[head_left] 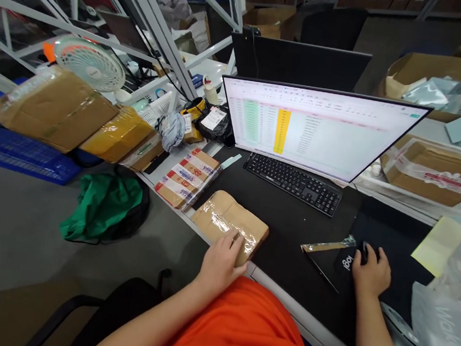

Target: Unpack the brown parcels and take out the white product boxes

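Note:
My left hand point(222, 262) rests on the near edge of a brown parcel point(222, 213), its fingers curled over the top and the thumb along the side. Shiny clear tape covers part of the parcel, which lies flat at the desk's front edge. At the right, my right hand point(371, 271) is wrapped over a black computer mouse point(364, 253) on a dark mouse pad point(388, 231). Just left of it lie a strip of brown card with clear tape point(327, 244) and a thin dark pen-like stick point(322, 271). A black keyboard point(294, 184) sits below a lit monitor point(316, 129) showing a spreadsheet.
A flat taped box point(189, 177) lies left of the parcel, with a black wrapped package point(217, 123) behind it. Larger cartons point(57, 107) and a fan point(90, 64) stand farther left. A yellow paper point(439, 245) and plastic bags point(443, 329) lie at right. A green bag point(103, 204) is below the desk.

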`<action>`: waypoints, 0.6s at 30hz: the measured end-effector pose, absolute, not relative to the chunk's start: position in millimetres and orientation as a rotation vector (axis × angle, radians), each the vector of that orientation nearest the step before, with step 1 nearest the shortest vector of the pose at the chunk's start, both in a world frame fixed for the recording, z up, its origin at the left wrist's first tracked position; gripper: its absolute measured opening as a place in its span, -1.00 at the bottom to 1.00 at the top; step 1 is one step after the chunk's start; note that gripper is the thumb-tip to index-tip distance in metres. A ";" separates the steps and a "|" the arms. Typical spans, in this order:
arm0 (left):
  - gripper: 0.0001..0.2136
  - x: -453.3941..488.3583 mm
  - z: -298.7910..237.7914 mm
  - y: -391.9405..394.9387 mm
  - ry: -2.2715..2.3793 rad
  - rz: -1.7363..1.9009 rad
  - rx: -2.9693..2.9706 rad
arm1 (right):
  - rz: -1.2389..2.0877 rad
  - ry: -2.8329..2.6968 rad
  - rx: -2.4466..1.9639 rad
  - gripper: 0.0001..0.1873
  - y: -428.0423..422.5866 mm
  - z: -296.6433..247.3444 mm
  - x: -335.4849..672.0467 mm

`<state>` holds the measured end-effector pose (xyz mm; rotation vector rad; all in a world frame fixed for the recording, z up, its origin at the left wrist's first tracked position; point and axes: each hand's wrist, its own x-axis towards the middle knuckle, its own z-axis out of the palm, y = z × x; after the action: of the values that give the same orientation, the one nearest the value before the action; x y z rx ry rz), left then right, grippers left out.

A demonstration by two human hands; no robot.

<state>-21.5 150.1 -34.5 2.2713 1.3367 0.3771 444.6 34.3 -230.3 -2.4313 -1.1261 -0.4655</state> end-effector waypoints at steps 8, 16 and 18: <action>-0.45 -51.0 -43.1 146.9 1.135 0.358 2.435 | -0.433 -1.127 -2.441 -0.49 36.1 -232.6 446.4; -0.46 -91.7 -44.6 147.9 1.183 0.364 2.717 | -0.320 -1.173 -2.402 -0.44 19.1 -190.1 392.3; -0.51 -98.1 -43.8 151.1 1.269 0.394 2.708 | -0.145 -1.391 -2.396 -0.46 1.6 -184.1 358.7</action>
<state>-98.1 151.1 -43.8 2.7085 1.2688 0.3939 358.7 1.6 -184.1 -2.3961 -1.3911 -0.1454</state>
